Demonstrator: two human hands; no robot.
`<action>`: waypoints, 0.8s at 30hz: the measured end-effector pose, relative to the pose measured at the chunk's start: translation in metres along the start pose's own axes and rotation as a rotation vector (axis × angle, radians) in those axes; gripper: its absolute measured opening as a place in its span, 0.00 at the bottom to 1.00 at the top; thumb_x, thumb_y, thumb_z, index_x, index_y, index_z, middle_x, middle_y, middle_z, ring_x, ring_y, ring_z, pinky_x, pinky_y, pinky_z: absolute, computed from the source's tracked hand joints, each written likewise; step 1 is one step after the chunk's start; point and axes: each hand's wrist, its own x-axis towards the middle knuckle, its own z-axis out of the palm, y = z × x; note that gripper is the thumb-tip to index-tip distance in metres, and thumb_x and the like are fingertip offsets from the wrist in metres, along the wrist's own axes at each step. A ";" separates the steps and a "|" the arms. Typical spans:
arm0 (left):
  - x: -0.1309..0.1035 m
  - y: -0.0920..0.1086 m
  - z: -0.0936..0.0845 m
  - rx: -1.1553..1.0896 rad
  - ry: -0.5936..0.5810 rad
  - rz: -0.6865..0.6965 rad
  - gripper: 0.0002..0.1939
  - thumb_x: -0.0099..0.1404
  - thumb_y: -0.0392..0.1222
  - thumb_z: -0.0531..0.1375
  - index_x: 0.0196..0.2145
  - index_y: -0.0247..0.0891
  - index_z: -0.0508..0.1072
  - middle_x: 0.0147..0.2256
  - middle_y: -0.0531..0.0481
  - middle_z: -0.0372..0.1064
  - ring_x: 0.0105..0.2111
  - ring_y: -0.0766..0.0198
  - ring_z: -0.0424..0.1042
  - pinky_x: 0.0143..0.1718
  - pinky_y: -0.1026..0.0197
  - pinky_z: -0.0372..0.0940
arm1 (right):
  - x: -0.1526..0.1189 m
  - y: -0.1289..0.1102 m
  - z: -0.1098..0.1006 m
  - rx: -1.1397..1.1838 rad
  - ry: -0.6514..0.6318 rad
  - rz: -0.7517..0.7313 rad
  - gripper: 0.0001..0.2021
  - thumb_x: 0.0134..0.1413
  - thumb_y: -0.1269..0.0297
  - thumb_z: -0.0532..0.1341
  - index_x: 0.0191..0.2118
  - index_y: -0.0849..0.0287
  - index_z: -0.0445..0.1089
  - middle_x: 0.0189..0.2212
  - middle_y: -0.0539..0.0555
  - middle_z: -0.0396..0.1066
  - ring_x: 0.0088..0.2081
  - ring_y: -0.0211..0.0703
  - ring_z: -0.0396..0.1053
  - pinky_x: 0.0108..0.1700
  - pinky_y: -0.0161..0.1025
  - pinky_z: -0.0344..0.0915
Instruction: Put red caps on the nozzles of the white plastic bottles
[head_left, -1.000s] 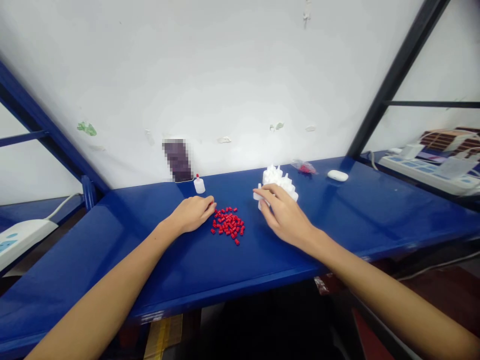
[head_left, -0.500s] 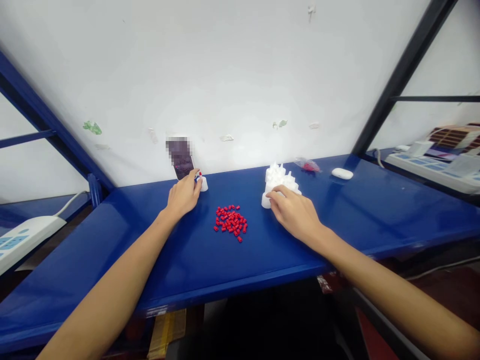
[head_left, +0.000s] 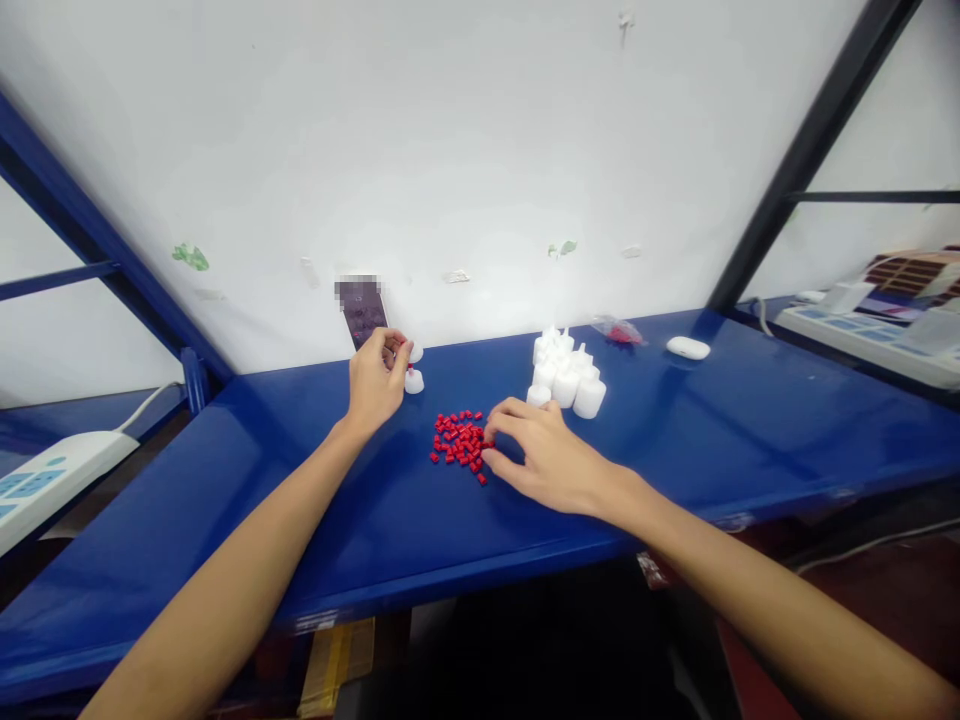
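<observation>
Left hand closed at a white piece, right hand parted at small red pieces

Nearest, below the front edge of the blue table and between the forearms, part of a brown box is visible. The right hand, low over the tabletop, is curved with thumb and forefinger apart; its fingertips reach the right-hand edge of a loose cluster of small red pieces. Whether any piece is gripped cannot be told. This cluster lies between the two hands, mostly to the left of the right fingertips.

Farther off, the left hand has thumb and forefinger pinched on a white piece, shown at their right side. Directly below it stand a red tip and a small white bottle; whether the upper piece touches them is unclear.

Just beyond the right hand, a close group of white bottles stands upright, several showing narrow nozzles. Beyond and to the right of this hand lie a white rounded case and a clear bag with red contents. Behind the left hand, a phone leans against the white wall.
</observation>
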 end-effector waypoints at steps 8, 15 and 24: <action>-0.044 0.062 0.004 -0.512 -0.353 -0.026 0.11 0.66 0.46 0.61 0.41 0.36 0.73 0.34 0.49 0.74 0.32 0.65 0.74 0.36 0.62 0.69 | 0.006 0.002 0.004 0.340 0.250 0.073 0.07 0.60 0.62 0.61 0.37 0.57 0.61 0.49 0.56 0.63 0.34 0.37 0.64 0.36 0.39 0.63; -0.061 0.070 0.008 -0.415 -0.499 0.175 0.12 0.73 0.43 0.54 0.47 0.36 0.72 0.36 0.47 0.75 0.34 0.63 0.74 0.38 0.60 0.69 | 0.001 0.008 0.004 0.502 0.147 0.068 0.12 0.62 0.64 0.59 0.48 0.54 0.58 0.39 0.50 0.69 0.30 0.36 0.67 0.34 0.37 0.65; -0.053 0.050 0.007 0.069 -0.594 0.621 0.15 0.75 0.43 0.43 0.40 0.37 0.66 0.34 0.45 0.68 0.33 0.59 0.67 0.36 0.58 0.65 | 0.003 -0.011 0.006 0.671 0.103 0.057 0.11 0.70 0.57 0.52 0.41 0.56 0.67 0.32 0.50 0.69 0.32 0.38 0.69 0.38 0.38 0.66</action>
